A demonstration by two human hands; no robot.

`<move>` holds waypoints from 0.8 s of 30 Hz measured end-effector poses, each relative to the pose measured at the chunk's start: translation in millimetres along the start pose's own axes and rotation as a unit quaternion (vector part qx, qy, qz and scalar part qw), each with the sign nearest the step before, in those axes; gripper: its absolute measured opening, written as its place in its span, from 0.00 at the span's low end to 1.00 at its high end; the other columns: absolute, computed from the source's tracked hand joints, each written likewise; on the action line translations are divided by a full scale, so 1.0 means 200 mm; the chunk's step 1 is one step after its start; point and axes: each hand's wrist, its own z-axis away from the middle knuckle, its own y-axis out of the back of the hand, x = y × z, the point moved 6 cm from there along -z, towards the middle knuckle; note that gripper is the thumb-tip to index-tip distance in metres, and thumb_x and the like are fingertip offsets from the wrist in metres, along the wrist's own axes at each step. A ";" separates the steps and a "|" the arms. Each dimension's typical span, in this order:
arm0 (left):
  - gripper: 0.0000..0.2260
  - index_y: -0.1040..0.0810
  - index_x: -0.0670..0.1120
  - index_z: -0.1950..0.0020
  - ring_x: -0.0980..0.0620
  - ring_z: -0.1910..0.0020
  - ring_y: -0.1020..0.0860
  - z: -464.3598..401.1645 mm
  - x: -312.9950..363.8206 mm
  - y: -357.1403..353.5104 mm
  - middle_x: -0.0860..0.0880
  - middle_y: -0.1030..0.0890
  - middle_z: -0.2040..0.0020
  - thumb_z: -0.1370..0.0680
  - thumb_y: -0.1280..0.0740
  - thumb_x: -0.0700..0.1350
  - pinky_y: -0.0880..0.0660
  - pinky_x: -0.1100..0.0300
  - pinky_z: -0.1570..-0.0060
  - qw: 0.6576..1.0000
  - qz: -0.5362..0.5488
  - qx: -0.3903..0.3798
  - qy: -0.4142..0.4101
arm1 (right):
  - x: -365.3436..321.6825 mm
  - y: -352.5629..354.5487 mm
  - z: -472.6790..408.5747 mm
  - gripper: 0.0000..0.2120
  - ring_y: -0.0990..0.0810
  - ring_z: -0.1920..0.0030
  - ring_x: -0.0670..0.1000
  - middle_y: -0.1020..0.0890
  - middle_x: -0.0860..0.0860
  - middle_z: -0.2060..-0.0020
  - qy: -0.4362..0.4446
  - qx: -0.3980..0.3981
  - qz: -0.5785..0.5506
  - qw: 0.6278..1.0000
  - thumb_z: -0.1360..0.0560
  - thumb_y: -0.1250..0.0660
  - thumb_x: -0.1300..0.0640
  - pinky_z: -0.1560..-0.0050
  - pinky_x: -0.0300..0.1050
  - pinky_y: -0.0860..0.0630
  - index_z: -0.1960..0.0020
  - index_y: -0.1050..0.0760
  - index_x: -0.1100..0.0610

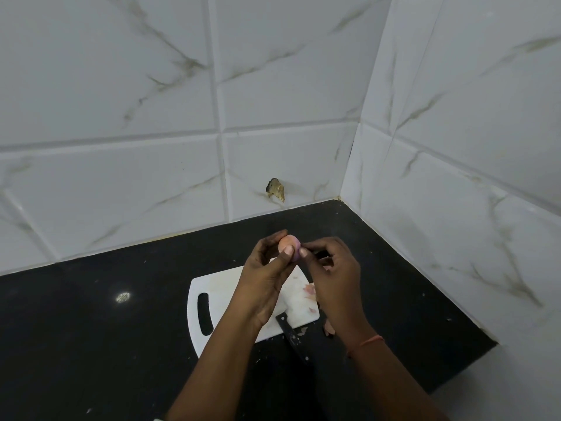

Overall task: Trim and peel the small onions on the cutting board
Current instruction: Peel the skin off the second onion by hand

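- A black stone counter (pixel 91 314) is running into a corner of white marbled wall tiles (pixel 136 86), with a white cutting board (pixel 218 287) lying near the middle.
- Above the board's far edge, a small onion (pixel 288 243) is being held clear of the surface; the left hand (pixel 267 278) is gripping it between thumb and curled fingers.
- The right hand (pixel 331 271) is pinching at the onion's right side, seemingly lifting skin, its fingers bent inward and wrist cocked over the board's right end.
- A black-handled knife (pixel 291 335) is lying half off the board's near edge, handle pointing toward the person; a forearm could be nudging it off the counter.
- Loose peelings (pixel 309 288) are scattering on the board's right side.
- The slick onion could be slipping from the pinch and rolling away across the counter.
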 end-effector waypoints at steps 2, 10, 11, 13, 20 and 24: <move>0.22 0.22 0.42 0.38 0.43 0.38 0.20 0.00 0.00 0.01 0.41 0.20 0.39 0.31 0.26 0.42 0.23 0.52 0.38 1.000 -0.023 0.001 -0.012 | 0.01 -0.01 0.00 0.03 0.21 0.54 0.44 0.20 0.42 0.58 -0.006 -0.006 0.000 1.000 0.26 0.28 0.59 0.57 0.35 0.24 0.55 0.21 0.53; 0.23 0.20 0.46 0.39 0.44 0.38 0.20 -0.01 0.01 0.03 0.43 0.19 0.41 0.34 0.24 0.46 0.24 0.49 0.37 0.996 -0.087 -0.004 -0.028 | 0.03 -0.05 -0.01 0.03 0.27 0.49 0.44 0.26 0.43 0.52 0.030 -0.077 0.089 0.993 0.21 0.35 0.57 0.51 0.35 0.27 0.47 0.26 0.54; 0.23 0.20 0.46 0.39 0.44 0.39 0.20 -0.01 0.01 0.03 0.43 0.19 0.41 0.33 0.24 0.46 0.23 0.49 0.37 0.996 -0.090 -0.006 -0.026 | 0.02 -0.06 -0.02 0.04 0.28 0.49 0.44 0.27 0.44 0.52 0.036 -0.088 0.099 0.990 0.21 0.36 0.57 0.52 0.35 0.28 0.47 0.26 0.55; 0.22 0.20 0.46 0.39 0.45 0.39 0.20 0.00 0.02 0.03 0.43 0.19 0.40 0.33 0.25 0.46 0.23 0.50 0.38 0.995 -0.097 -0.014 -0.019 | 0.02 -0.07 -0.03 0.04 0.29 0.50 0.44 0.27 0.45 0.52 0.044 -0.113 0.110 0.986 0.20 0.37 0.56 0.53 0.35 0.28 0.47 0.27 0.55; 0.19 0.22 0.42 0.36 0.46 0.40 0.19 0.01 0.02 0.01 0.43 0.17 0.40 0.26 0.31 0.44 0.21 0.56 0.41 0.996 -0.056 -0.058 0.023 | 0.01 -0.07 -0.04 0.16 0.27 0.52 0.46 0.31 0.37 0.57 0.039 -0.132 0.090 0.986 0.24 0.46 0.41 0.53 0.40 0.27 0.50 0.29 0.52; 0.15 0.23 0.41 0.35 0.45 0.39 0.19 0.02 0.02 0.00 0.41 0.18 0.39 0.21 0.36 0.39 0.21 0.57 0.42 0.997 -0.006 -0.065 0.045 | 0.07 -0.03 -0.06 0.07 0.25 0.52 0.47 0.27 0.40 0.57 -0.003 -0.096 0.074 0.993 0.22 0.37 0.53 0.52 0.44 0.25 0.48 0.25 0.56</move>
